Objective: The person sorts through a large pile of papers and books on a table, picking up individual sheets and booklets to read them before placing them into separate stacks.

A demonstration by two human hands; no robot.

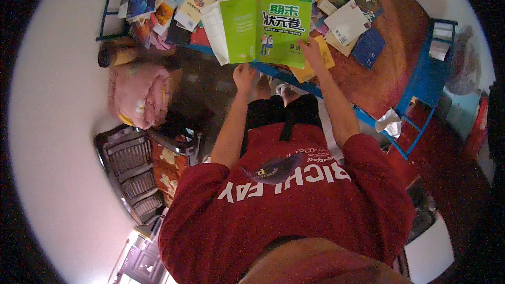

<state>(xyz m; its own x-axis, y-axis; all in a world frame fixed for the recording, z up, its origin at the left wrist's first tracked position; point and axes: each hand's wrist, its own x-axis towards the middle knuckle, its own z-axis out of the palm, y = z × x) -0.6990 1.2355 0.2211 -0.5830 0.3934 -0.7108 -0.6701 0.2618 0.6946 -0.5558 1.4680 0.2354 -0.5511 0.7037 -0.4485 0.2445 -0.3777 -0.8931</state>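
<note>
A green paper-covered workbook point(284, 27) is spread with its cover towards the camera and white pages showing at its left. My right hand point(311, 53) grips its right edge near the lower corner, thumb on the cover. My left hand point(244, 75) is curled at the workbook's bottom edge, left of the spine, and seems to pinch it; its fingertips are partly hidden. Behind and under the workbook, many books and booklets lie piled, among them a yellow booklet point(315, 61), a dark blue booklet point(369, 47) and a white-covered book point(347, 23).
The pile lies on a reddish-brown surface point(394, 75) in a blue metal bed frame point(424, 86). Crumpled white paper point(389, 123) sits on the frame's edge. To the left are a folded pink blanket point(138, 94) and a dark chair point(130, 169) with a patterned red cushion point(167, 165).
</note>
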